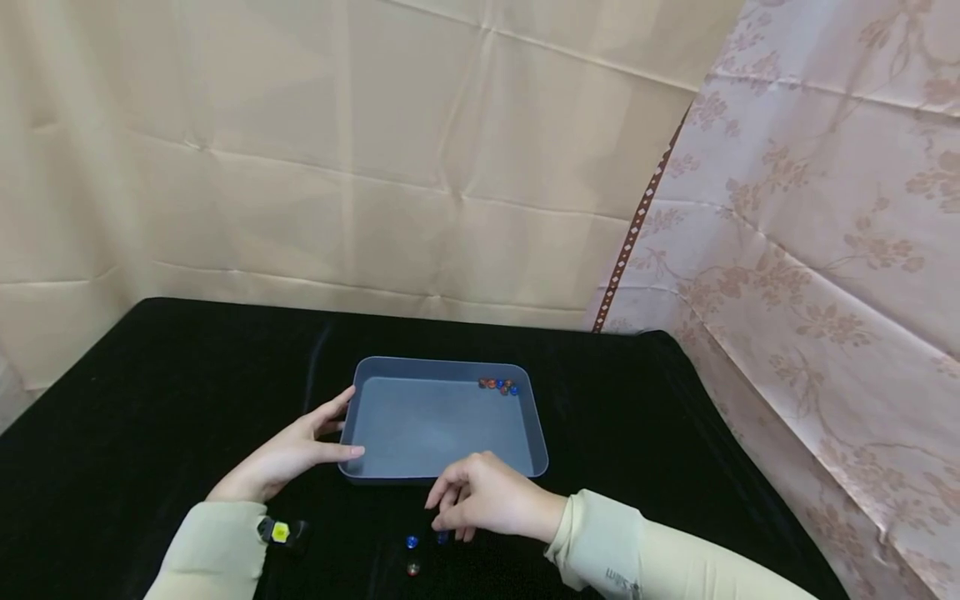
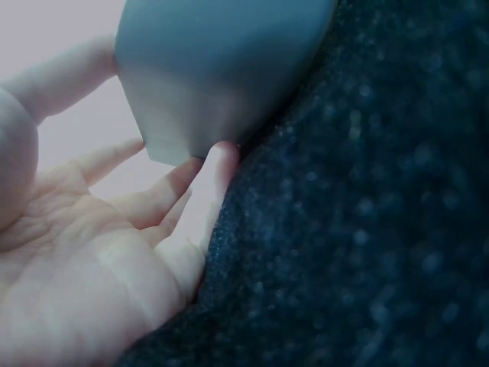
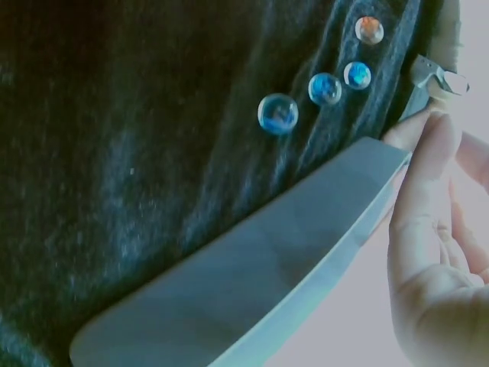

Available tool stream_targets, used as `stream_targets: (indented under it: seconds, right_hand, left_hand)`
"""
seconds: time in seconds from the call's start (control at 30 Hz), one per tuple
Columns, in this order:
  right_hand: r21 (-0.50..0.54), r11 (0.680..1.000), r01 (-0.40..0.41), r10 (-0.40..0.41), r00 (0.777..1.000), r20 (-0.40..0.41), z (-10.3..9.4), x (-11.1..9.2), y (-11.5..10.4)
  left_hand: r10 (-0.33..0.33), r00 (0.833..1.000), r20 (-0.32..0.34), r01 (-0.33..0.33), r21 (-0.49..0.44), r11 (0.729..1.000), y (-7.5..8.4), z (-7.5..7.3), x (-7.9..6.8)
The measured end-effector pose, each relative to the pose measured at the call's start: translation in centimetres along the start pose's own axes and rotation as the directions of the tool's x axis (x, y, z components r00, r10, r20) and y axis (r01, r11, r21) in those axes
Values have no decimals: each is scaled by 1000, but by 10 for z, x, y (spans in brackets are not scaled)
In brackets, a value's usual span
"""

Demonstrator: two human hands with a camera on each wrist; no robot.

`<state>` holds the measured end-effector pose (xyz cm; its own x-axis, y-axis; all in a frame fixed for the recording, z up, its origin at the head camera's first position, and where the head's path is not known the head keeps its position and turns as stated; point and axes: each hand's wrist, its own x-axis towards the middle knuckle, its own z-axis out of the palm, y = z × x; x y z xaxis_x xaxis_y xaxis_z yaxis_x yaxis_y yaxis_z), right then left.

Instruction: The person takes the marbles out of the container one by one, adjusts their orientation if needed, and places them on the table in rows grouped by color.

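My left hand (image 1: 303,450) holds the blue-grey tray (image 1: 442,482) at its left side, thumb over the rim and fingers against the outer wall. In the left wrist view, the fingertips (image 2: 223,153) touch the tray's outside low down, by the dark cloth. My right hand (image 1: 498,500) hovers in front of the tray's near edge, fingers bent downward, with nothing visible between them. Below its fingertips a blue marble (image 1: 442,537) lies on the cloth. Another blue marble (image 1: 412,542) and a reddish marble (image 1: 412,569) lie just left. An orange marble (image 3: 369,30) and blue marbles (image 3: 325,89) show in the right wrist view.
Several red-brown and blue marbles (image 1: 504,386) sit in the tray's far right corner. Black cloth (image 1: 225,375) covers the table. A beige curtain (image 1: 300,167) hangs behind it, and a pink floral curtain (image 1: 825,250) on the right. My left wrist wears a dark band with a yellow-green marker (image 1: 281,532).
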<state>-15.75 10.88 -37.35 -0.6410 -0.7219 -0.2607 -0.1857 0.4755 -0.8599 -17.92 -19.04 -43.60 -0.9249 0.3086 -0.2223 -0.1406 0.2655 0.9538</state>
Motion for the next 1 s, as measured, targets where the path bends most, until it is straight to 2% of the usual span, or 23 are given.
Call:
stream_targets:
  seconds: [0.37, 0.73, 1.0]
  right_hand:
    - [-65, 998, 11, -18, 994, -109, -19, 3, -2]
    - [-104, 994, 21, -37, 987, -155, -36, 7, 9]
    - [-110, 994, 15, -38, 976, -216, -45, 8, 13]
  left_hand:
    - [0, 1000, 3, 0, -1, 1000, 0, -1, 0]
    - [-2, 1000, 12, 2, -15, 1000, -1, -1, 0]
    - [-1, 1000, 15, 1, -15, 1000, -1, -1, -1]
